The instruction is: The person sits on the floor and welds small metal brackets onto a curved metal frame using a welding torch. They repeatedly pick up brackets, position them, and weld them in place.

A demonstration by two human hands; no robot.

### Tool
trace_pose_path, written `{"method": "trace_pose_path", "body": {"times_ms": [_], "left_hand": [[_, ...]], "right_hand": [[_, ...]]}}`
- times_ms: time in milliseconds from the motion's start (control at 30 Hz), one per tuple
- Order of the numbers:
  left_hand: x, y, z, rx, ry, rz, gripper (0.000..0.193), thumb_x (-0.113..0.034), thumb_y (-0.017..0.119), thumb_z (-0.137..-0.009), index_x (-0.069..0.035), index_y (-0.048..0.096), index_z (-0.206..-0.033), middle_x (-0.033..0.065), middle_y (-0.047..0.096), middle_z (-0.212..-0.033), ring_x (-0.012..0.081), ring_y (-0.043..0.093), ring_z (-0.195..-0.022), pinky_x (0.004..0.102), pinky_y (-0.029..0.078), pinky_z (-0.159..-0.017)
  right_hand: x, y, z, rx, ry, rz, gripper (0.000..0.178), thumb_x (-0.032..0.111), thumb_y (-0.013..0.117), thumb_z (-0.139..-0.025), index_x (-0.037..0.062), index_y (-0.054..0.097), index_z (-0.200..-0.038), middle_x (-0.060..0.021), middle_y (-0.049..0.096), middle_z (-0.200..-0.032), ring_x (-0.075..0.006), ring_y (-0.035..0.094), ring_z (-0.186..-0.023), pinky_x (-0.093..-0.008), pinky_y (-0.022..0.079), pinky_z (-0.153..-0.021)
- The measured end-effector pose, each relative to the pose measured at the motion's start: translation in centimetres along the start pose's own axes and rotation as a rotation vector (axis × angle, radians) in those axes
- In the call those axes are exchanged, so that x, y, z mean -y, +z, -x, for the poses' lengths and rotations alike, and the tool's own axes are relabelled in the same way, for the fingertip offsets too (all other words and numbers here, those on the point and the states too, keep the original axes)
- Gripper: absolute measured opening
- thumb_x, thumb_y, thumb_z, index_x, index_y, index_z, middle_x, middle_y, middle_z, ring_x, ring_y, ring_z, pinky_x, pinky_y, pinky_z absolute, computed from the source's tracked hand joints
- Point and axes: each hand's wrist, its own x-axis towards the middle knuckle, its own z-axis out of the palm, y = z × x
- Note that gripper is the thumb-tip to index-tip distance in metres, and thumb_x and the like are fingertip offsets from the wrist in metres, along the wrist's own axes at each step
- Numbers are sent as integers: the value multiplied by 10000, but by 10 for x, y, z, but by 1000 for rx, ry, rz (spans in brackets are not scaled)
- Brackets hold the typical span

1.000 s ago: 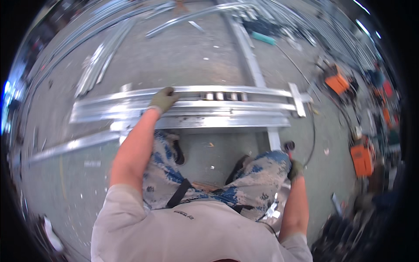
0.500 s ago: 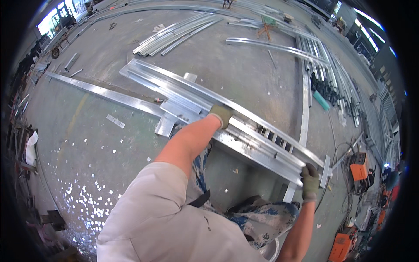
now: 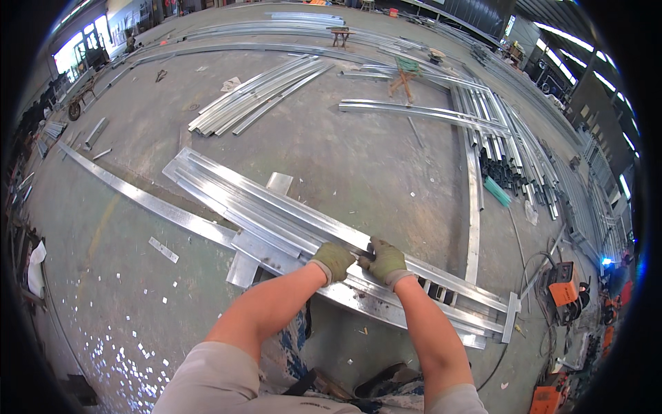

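Note:
Both my hands wear olive-green work gloves and are close together over a stack of long silvery metal channels point(image 3: 265, 205) lying across in front of me. My left hand point(image 3: 332, 262) is closed at the inner channels, its fingertips hidden. Just right of it, my right hand point(image 3: 385, 262) is closed too. A small dark piece point(image 3: 365, 253) shows between the hands; its kind cannot be made out. Short dark crosspieces show in the gap right of my right hand. A flat metal crosspiece point(image 3: 243, 269) sticks out beneath the stack towards me.
A long metal beam point(image 3: 152, 205) runs off to the left. Bundles of metal profiles point(image 3: 258, 93) lie farther back, more point(image 3: 500, 131) at the right. An orange machine point(image 3: 563, 283) with cables stands right. Small shiny scraps point(image 3: 131, 366) litter the floor at lower left.
My right hand has left the stack's right end and come in beside my left hand. The view has tilted up, so the stack sits lower in the picture.

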Motion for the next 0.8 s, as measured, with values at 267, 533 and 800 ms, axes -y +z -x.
{"method": "trace_pose_path", "body": {"times_ms": [267,533,800], "left_hand": [[14,1,2,17,33,-29,398,-292,807,-823,-207,791,-1211,107,807,-1079,339,768,-1054,489,604,-913],[30,-10,9,-286,152,123,336,-316,846,-772,-124,810,-1045,139,780,-998,364,731,-1004,512,564,-898],[5,-80,38,-126,144,-22,376,-367,860,-755,-120,772,-1025,97,748,-986,344,705,-1013,481,560,-891]], "right_hand": [[14,21,-45,-1,-86,-3,391,409,795,-925,66,712,-1094,-213,769,-1060,-440,720,-1027,-519,554,-906],[10,-7,-42,-158,-208,-155,307,302,814,-877,103,758,-1104,-209,771,-1047,-423,737,-977,-519,571,-882],[39,-61,-31,-18,-47,-13,263,250,820,-867,105,781,-1083,-144,789,-1045,-378,752,-1048,-505,585,-887]]}}
